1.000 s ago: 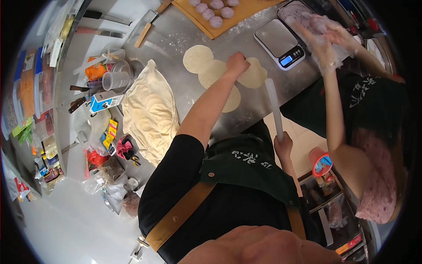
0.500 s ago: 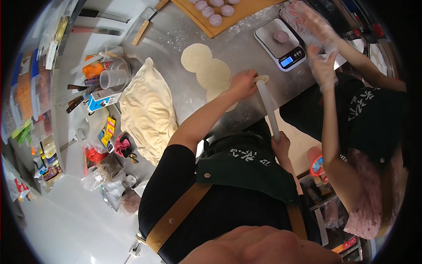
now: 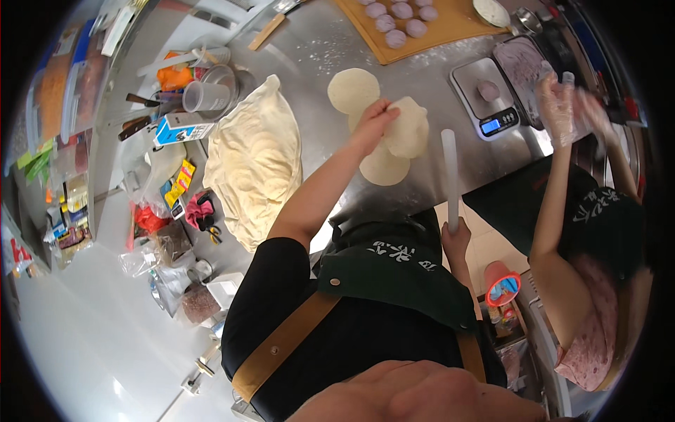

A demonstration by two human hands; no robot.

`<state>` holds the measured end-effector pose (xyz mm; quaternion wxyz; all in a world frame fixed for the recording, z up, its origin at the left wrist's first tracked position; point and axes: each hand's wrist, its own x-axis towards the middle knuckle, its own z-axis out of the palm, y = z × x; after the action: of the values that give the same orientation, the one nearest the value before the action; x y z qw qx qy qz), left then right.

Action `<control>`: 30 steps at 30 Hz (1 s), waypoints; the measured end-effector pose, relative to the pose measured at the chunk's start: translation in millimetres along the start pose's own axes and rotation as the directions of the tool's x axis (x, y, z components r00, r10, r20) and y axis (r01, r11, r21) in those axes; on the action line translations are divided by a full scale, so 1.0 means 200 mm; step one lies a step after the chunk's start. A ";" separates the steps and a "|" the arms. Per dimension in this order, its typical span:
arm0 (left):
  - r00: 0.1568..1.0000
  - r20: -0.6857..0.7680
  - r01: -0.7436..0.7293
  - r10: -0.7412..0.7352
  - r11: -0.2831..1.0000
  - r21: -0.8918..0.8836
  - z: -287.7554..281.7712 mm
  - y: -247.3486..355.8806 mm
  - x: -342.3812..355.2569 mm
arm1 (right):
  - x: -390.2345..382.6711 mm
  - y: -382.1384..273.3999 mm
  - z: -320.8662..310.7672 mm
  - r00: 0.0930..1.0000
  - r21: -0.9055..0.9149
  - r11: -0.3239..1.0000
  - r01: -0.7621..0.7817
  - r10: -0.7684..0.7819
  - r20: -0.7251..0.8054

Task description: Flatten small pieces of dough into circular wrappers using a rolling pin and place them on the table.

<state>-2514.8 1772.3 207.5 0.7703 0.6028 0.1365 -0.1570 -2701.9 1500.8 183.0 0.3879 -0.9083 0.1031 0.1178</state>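
On the left, clear boxes (image 3: pixel 79 84) with blue lids stand on a shelf, and a blue and white carton (image 3: pixel 181 130) is near some clear cups (image 3: pixel 205 96). A yellow packet (image 3: pixel 183 180) and a red bag (image 3: pixel 149 219) lie nearer, with small scissors (image 3: pixel 214 233) to their right. Next comes a big cream sheet (image 3: pixel 253 169), all wrinkled and lumpy, on the shiny metal tabletop (image 3: pixel 432 74). Past it, at the far side, is a wooden handle (image 3: pixel 267 32). In the middle, the person's left grip (image 3: pixel 375 123) is closed, with its fingers pinching the left edge of a flat dough round (image 3: pixel 409 128). That round is over the other flat pieces: a far round (image 3: pixel 354 88) to the left, a near round (image 3: pixel 384 167), and one between them that is partly hidden. Farther away, a brown board (image 3: pixel 436 39) holds purple balls (image 3: pixel 416 28), and a bowl of white stuff (image 3: pixel 491 12) is at its right end. To the right of the dough, a white rolling pin (image 3: pixel 451 169) points away from the person. The right grip (image 3: pixel 455 235) is closed around its near end. Further right, one purple ball (image 3: pixel 488 90) sits on a scale (image 3: pixel 465 79), beside a tray of purple mash (image 3: pixel 519 58). Nearer, a red bin (image 3: pixel 495 274) is below the tabletop. At the far right, another person's gloved hands (image 3: pixel 559 109) are up near the tray; one is blurry.
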 end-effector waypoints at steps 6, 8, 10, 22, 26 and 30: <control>0.992 -0.124 -0.055 0.015 0.944 -0.325 -0.23 0.12 0.08 | 0.07 -0.07 0.07 0.995 -0.001 0.998 0.057 -0.057 0.082; 0.974 -0.228 -0.102 0.012 0.917 -0.385 -0.25 0.19 0.14 | 0.09 -0.07 0.09 0.990 -0.050 0.990 0.130 -0.126 0.069; 0.975 -0.220 -0.136 0.038 0.882 -0.450 -0.31 0.22 0.22 | 0.09 -0.07 0.08 0.991 -0.074 0.990 0.122 -0.116 0.071; 0.881 -0.436 0.192 -0.184 0.981 -0.025 -0.77 0.20 0.48 | 0.11 -0.11 0.09 0.994 -0.065 0.997 0.041 -0.035 0.102; 0.865 -0.432 0.288 -0.254 0.958 0.013 -0.76 0.20 0.57 | 0.16 -0.14 0.09 0.988 -0.023 0.990 0.139 -0.137 0.074; 0.934 -0.357 0.167 -0.002 0.885 0.434 -0.85 0.15 0.66 | 0.20 -0.17 0.10 0.986 -0.029 0.990 0.141 -0.138 0.092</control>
<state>-2385.2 1933.2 141.0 0.5627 0.7784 0.2557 -0.1101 -2657.5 1534.9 181.3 0.3832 -0.9138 0.0198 0.1329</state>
